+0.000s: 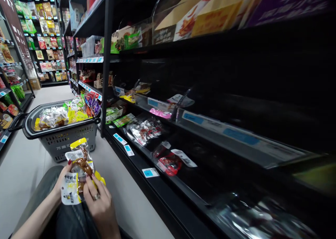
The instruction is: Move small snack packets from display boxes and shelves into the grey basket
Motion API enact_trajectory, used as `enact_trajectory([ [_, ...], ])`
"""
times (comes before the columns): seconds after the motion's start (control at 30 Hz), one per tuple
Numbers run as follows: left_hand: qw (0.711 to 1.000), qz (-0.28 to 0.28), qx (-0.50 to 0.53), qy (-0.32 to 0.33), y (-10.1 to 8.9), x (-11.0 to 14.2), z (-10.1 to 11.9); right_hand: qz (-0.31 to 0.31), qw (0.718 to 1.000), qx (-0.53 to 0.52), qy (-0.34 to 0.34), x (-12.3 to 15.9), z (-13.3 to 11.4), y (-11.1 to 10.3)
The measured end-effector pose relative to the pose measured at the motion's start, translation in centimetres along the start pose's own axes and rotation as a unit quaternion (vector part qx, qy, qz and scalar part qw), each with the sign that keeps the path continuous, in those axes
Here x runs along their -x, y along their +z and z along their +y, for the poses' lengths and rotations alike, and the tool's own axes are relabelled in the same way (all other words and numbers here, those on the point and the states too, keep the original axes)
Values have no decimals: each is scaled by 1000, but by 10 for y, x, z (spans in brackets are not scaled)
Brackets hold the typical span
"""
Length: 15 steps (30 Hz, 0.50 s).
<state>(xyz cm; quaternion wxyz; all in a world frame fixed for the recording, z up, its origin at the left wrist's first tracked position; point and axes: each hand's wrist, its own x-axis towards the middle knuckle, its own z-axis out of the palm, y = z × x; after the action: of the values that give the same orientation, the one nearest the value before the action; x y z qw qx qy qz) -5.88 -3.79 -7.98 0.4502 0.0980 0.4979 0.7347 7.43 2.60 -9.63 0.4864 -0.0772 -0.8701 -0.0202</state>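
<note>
Both my hands are closed on a small bunch of vacuum-packed snack packets, clear with yellow and white ends and brown food inside. My left hand grips them from the left, thumb on top. From the right, my right hand, with a ring on one finger, pinches the packets' edges. They are above my knees, just in front of a grey shopping basket on the floor. Heaped in that basket are yellow, silver, purple and red snack packets. How many packets I hold I cannot tell.
A black shelf unit runs along my right. Its bottom tier bears silver packets and red packets; price tags line the edge. The basket's handle juts left. Pale aisle floor leads to stocked shelves behind.
</note>
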Motion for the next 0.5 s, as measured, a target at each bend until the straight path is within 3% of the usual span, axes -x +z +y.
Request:
enact_trajectory([
  [0.07, 1000, 23, 1, 9, -1, 0, 6, -20, 998, -50, 20, -3, -1, 1],
  [0.13, 999, 26, -7, 20, -5, -2, 11, -61, 984, -146, 84, -5, -2, 1],
  [0.2, 999, 20, -13, 32, -9, -6, 14, -129, 934, -269, 199, -6, -1, -1],
  [0.23, 999, 18, -17, 42, -11, -7, 15, -159, 891, -335, 262, -6, 0, -3],
  [0.3, 998, 10, -26, 63, -16, -9, 16, -188, 777, -472, 371, -5, 4, -7],
  [0.4, 996, -27, -53, 71, -22, -7, 16, -149, 605, -640, 449, -2, 14, -15],
  [0.5, 988, -90, -108, 64, -27, -1, 15, -67, 516, -710, 474, 2, 25, -21],
])
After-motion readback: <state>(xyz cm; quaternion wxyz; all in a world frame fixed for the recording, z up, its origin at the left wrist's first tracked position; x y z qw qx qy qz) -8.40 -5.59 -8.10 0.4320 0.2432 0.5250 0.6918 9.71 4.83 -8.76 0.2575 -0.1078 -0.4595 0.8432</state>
